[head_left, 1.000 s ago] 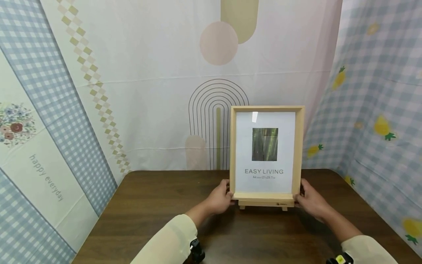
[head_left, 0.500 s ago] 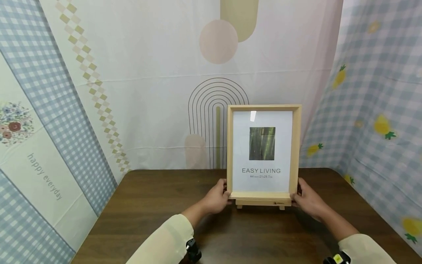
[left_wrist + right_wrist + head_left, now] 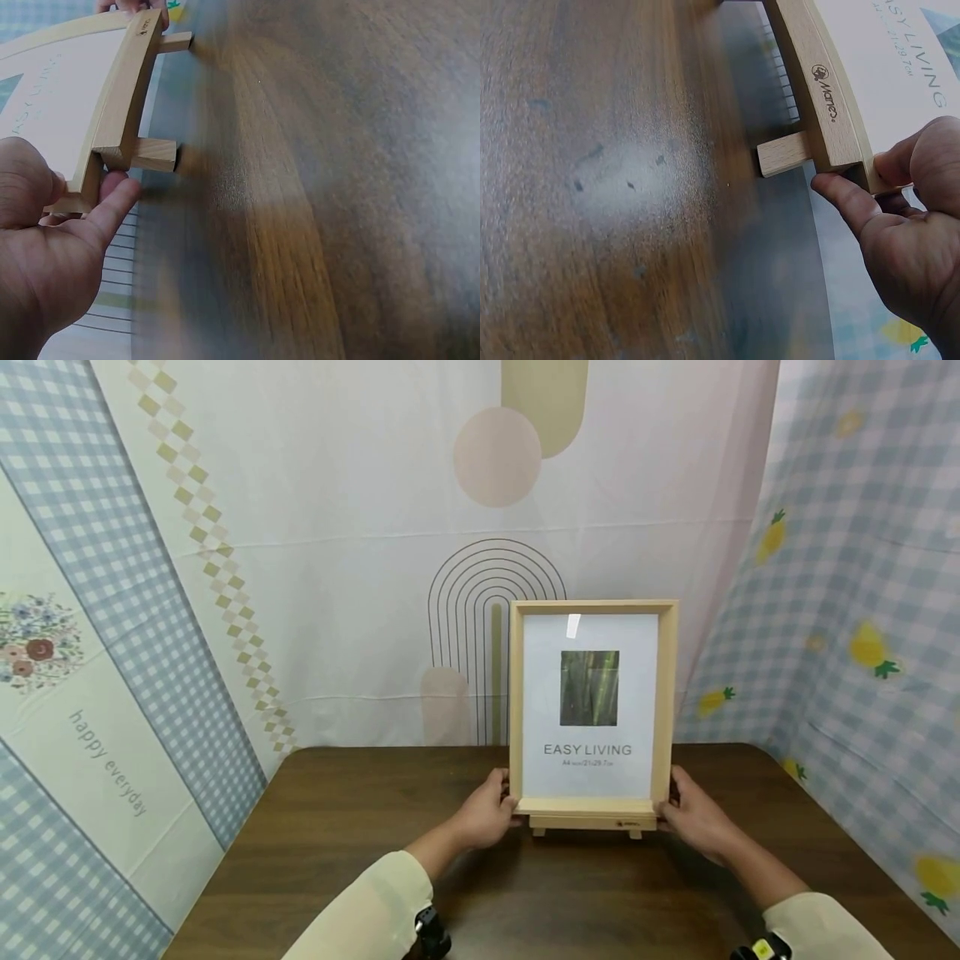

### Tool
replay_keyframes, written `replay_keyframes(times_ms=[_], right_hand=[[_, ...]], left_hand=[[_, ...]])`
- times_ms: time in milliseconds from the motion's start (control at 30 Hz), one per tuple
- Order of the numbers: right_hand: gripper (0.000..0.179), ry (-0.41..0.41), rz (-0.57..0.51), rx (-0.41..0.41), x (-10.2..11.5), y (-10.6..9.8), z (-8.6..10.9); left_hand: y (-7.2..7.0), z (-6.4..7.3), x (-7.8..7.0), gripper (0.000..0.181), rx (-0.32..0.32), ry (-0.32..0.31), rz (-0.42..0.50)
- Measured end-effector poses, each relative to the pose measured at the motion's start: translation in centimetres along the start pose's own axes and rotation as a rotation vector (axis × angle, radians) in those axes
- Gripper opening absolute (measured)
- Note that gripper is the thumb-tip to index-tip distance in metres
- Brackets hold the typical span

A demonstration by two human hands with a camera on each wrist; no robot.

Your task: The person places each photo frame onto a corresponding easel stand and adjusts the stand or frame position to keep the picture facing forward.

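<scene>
A light wooden picture frame (image 3: 665, 710) stands upright in the head view, with a white "EASY LIVING" sheet behind its clear front. It rests on the ledge of a small wooden easel (image 3: 592, 822), whose short feet show below. My left hand (image 3: 483, 810) grips the frame's lower left corner, thumb at the front edge and fingers curled behind. At the lower right corner my right hand (image 3: 697, 814) holds on the same way. In both wrist views a finger also touches the end of the easel's ledge (image 3: 825, 97). The easel's back is hidden behind the frame.
Beneath everything lies a dark brown wooden table (image 3: 360, 810) with rounded far corners. A pale patterned cloth (image 3: 360, 610) hangs right behind its far edge. Blue checked cloths flank it, one with pineapples (image 3: 870, 643) on the right.
Picture frame and easel have shifted a little to the left across the table. Both hands have moved along with them, keeping their hold on the lower corners.
</scene>
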State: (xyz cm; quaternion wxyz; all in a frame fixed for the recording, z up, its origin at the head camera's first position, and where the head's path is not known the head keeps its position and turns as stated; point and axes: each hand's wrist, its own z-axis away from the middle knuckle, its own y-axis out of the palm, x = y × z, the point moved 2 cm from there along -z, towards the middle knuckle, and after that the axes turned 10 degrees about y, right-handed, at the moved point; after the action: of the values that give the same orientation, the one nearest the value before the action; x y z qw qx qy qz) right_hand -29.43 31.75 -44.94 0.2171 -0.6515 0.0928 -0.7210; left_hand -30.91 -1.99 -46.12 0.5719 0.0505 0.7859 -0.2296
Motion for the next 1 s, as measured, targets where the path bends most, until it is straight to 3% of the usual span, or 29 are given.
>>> replay_keyframes(times_ms=[1000], right_hand=[[0.059,-0.022,-0.038,0.05,0.7,0.7,-1.8]], left_hand=[[-1.4,0.1,0.6,0.037,-0.022,-0.002,0.031]])
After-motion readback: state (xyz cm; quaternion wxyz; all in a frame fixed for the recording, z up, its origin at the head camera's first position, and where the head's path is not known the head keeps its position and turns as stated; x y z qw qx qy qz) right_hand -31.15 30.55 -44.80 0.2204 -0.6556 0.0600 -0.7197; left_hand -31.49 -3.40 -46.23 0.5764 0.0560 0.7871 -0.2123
